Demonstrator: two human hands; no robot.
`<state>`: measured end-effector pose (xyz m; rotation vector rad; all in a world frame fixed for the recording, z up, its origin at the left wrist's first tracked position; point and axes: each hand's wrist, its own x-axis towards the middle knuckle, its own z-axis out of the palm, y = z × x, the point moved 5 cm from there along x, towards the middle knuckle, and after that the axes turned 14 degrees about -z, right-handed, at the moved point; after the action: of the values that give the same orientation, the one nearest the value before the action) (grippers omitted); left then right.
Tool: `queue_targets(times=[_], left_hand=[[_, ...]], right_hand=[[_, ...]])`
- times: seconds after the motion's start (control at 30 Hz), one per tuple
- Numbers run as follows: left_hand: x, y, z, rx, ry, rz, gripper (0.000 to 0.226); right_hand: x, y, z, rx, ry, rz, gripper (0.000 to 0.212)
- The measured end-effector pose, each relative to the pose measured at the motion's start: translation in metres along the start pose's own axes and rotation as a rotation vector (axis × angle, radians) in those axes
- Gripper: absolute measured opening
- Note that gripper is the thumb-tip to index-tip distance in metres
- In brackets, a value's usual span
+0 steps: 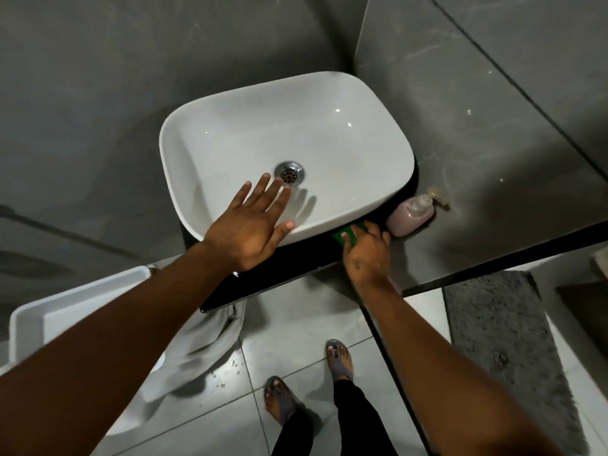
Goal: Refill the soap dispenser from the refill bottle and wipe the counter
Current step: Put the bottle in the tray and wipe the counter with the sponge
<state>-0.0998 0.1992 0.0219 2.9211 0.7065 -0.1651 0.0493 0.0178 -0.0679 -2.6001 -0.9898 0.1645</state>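
Note:
A white basin (pixel 345 103) sits on a black counter (pixel 296 271). My left hand (pixel 250 225) rests flat on the basin's near rim, fingers spread toward the drain (pixel 289 172). At the counter's right end, just under the basin's edge, my right hand (pixel 368 251) presses a green cloth (pixel 352 233) onto the surface. Just right of that hand stands the soap dispenser (pixel 409 215), a clear bottle of pink soap with a pump top, against the grey wall. No refill bottle is in view.
A glass partition (pixel 493 126) rises on the right, its dark frame running past my right forearm. A white towel (pixel 210 340) hangs below the counter. A white toilet tank (pixel 82 297) stands at left. A grey mat (pixel 506 340) lies at right. Water drops dot the floor.

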Motion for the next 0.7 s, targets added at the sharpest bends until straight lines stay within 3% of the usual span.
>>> queue_targets(times=[0.13,0.27,0.33,0.43,0.57,0.7], left_hand=[[-0.013,-0.030,-0.006,0.030,0.031,0.003,0.074],[-0.035,-0.088,-0.014,0.047,0.042,-0.033,0.067],[-0.041,-0.108,-0.015,0.012,0.051,-0.032,0.063],[-0.042,-0.110,-0.013,0.004,0.059,-0.017,0.061],[-0.043,-0.112,-0.011,-0.032,0.093,-0.043,0.062],[-0.048,-0.110,-0.012,-0.060,0.134,-0.044,0.061]], right_hand=[[-0.041,-0.061,0.028,-0.011,-0.102,-0.258,0.034],[-0.057,-0.083,0.039,0.018,-0.114,-0.196,0.039],[-0.056,-0.120,0.051,0.010,-0.157,-0.297,0.040],[-0.066,-0.167,0.068,0.017,-0.217,-0.468,0.040],[-0.067,-0.176,0.072,0.019,-0.170,-0.413,0.038],[-0.075,-0.217,0.085,0.023,-0.303,-0.644,0.037]])
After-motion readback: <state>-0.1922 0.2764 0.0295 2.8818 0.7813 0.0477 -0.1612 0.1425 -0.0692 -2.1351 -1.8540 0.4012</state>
